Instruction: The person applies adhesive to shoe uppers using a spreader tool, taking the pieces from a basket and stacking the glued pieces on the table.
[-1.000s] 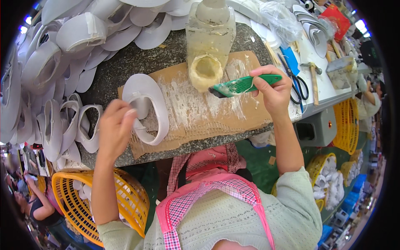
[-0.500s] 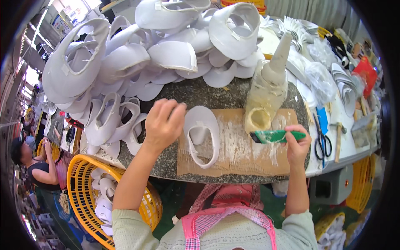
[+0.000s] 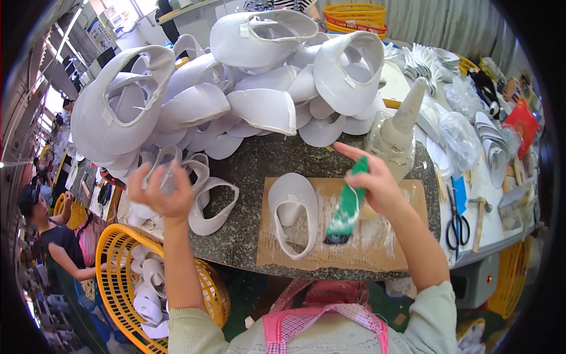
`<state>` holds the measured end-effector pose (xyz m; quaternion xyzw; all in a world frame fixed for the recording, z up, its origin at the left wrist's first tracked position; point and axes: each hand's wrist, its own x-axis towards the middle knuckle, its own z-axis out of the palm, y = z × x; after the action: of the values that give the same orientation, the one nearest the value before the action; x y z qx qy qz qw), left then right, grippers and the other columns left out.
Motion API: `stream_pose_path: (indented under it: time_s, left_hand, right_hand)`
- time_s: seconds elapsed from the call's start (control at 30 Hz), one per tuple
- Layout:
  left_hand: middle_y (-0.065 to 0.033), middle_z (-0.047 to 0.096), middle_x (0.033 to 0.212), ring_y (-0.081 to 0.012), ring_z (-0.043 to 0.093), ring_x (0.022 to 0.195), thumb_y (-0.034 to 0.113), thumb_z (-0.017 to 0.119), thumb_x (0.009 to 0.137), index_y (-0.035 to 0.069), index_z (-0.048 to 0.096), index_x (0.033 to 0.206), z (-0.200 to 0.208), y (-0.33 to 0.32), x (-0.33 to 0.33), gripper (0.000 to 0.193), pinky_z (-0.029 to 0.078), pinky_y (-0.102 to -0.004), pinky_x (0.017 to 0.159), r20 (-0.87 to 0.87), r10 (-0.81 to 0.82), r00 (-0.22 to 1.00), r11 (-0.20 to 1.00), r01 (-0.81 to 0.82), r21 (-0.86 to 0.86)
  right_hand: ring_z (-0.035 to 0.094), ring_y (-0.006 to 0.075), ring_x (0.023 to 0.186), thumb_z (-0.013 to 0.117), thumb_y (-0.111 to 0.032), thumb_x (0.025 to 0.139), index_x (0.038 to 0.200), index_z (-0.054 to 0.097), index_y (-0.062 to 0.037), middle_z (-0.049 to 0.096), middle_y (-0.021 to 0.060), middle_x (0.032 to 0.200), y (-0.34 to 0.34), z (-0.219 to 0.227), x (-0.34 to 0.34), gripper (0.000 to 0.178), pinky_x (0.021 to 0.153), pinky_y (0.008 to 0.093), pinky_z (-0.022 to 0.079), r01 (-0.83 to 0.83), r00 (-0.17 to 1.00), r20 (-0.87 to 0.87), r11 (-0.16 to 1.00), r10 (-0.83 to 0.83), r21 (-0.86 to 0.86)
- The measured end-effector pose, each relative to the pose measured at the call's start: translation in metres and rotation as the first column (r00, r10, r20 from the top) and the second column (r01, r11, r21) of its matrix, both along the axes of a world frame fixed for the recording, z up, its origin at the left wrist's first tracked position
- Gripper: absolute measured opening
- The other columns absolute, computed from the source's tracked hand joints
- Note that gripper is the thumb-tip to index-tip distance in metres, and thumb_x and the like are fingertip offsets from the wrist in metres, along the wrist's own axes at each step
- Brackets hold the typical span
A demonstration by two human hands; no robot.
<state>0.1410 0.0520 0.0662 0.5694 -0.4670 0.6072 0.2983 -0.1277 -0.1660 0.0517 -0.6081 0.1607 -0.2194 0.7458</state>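
My right hand (image 3: 380, 186) grips a green brush (image 3: 349, 206) by its handle, index finger stretched out to the left. The brush's dark bristles point down over a glue-smeared piece of cardboard (image 3: 401, 253). Left of the brush, a white shoe upper (image 3: 300, 192) lies flat on the cardboard. A whitish container with a tall cone (image 3: 407, 112) stands behind my right hand, which hides its lower part. Over at the left, my left hand (image 3: 160, 194) is raised with its fingers apart and slightly bent, in front of some white uppers; whether it touches them I cannot tell.
A big heap of white uppers (image 3: 259, 112) covers the back of the dark speckled table (image 3: 247, 171). A yellow basket (image 3: 106, 277) holding more white pieces stands at lower left. Black-handled scissors (image 3: 457, 227) and a hammer (image 3: 480, 218) lie at right. Another person (image 3: 59, 236) is far left.
My left hand has moved left, toward the uppers. My right hand has swung left and up in front of the container, and the brush now points down toward the upper on the cardboard.
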Motion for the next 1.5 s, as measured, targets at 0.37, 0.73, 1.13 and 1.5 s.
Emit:
stream_pose_path:
  time_s: [0.37, 0.73, 1.13, 1.5]
  left_hand:
    - [-0.0136, 0.052, 0.105, -0.0310, 0.045, 0.100, 0.025, 0.062, 0.076, 0.003, 0.057, 0.098, 0.073, 0.053, 0.096, 0.032, 0.036, -0.0392, 0.085, 0.102, 0.224, 0.969, 0.954, -0.239, 0.181]
    - [-0.0129, 0.060, 0.092, -0.0303, 0.045, 0.101, 0.034, 0.045, 0.084, 0.008, 0.052, 0.104, 0.136, -0.020, 0.185, 0.033, 0.033, -0.0386, 0.087, -0.091, 0.391, 0.916, 0.861, -0.329, 0.388]
    - [-0.0106, 0.054, 0.073, -0.0275, 0.053, 0.062, 0.028, 0.051, 0.083, 0.006, 0.044, 0.104, 0.142, -0.050, 0.215, 0.031, 0.039, -0.0396, 0.058, -0.573, 0.223, 0.788, 0.948, -0.039, 0.316]
    - [-0.0068, 0.056, 0.082, -0.0108, 0.050, 0.072, 0.012, 0.060, 0.071, 0.003, 0.060, 0.085, 0.145, -0.021, 0.202, 0.017, 0.041, -0.0218, 0.065, -0.672, -0.237, 0.701, 0.968, 0.108, -0.228]
  right_hand:
    - [0.048, 0.0062, 0.044, 0.051, -0.004, 0.070, 0.122, 0.041, 0.0024, 0.052, -0.0001, 0.062, -0.081, 0.025, 0.101, 0.054, 0.034, 0.0171, 0.036, 0.039, 0.999, 0.030, 0.992, -0.035, -0.124]
    - [0.039, 0.0073, 0.032, 0.051, -0.008, 0.068, 0.094, 0.061, 0.0046, 0.050, 0.0008, 0.052, -0.183, 0.082, 0.206, 0.030, 0.031, 0.0186, 0.033, -0.126, 0.990, -0.070, 0.991, 0.123, -0.047]
    - [0.046, 0.0075, 0.037, 0.053, -0.005, 0.067, 0.099, 0.058, 0.0021, 0.051, 0.0006, 0.056, -0.196, 0.077, 0.215, 0.033, 0.031, 0.0189, 0.035, -0.184, 0.980, -0.086, 0.982, 0.179, -0.046]
    - [0.044, 0.0108, 0.034, 0.057, -0.008, 0.069, 0.077, 0.060, 0.0031, 0.054, 0.0052, 0.054, -0.171, 0.069, 0.176, 0.014, 0.032, 0.0221, 0.034, -0.173, 0.949, -0.280, 0.983, 0.147, -0.068]
